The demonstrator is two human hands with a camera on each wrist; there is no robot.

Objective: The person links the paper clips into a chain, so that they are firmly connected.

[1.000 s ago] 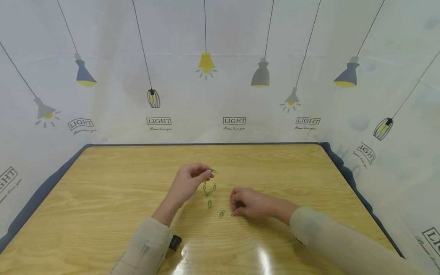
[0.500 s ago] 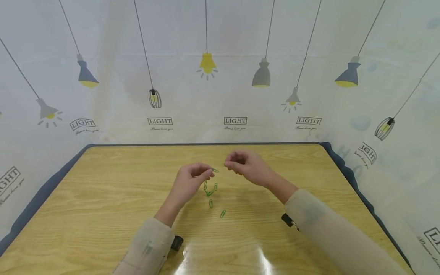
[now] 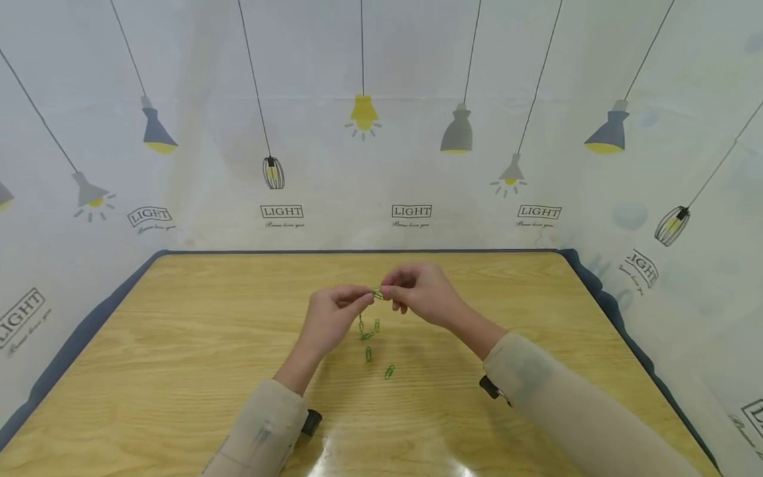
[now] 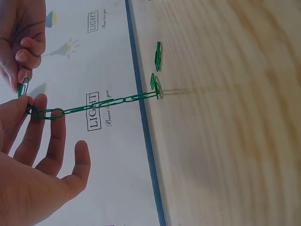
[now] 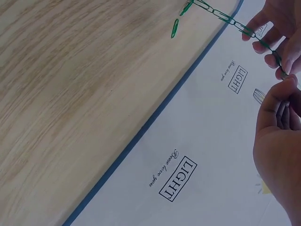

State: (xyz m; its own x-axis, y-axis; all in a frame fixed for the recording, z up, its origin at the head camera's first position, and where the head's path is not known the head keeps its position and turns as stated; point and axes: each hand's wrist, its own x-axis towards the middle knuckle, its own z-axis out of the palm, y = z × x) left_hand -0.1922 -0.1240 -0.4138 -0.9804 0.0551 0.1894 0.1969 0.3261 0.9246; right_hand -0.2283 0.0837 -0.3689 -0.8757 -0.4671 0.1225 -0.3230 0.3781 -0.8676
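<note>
A chain of linked green paper clips [image 4: 103, 102] hangs from my left hand [image 3: 330, 319], its lower end on the table. My left thumb and index finger pinch the chain's top end, and other fingers lie beside the upper links in the left wrist view. My right hand [image 3: 426, 295] pinches a single green paper clip [image 4: 26, 84] between thumb and index finger. The fingertips of both hands nearly meet above the table, with that clip between them. Whether it is hooked onto the chain I cannot tell.
Loose green paper clips lie on the wooden table [image 3: 208, 351] below the hands: one [image 3: 377, 325] beside the chain's foot, another [image 3: 368, 354] nearer me, and a third [image 3: 389, 372] nearest. A curtain [image 3: 334, 172] printed with lamps stands behind the table's far edge.
My right hand picked up a paper clip from the table, rose, and came left to my left hand's fingertips. The left hand has stayed nearly in place with the chain.
</note>
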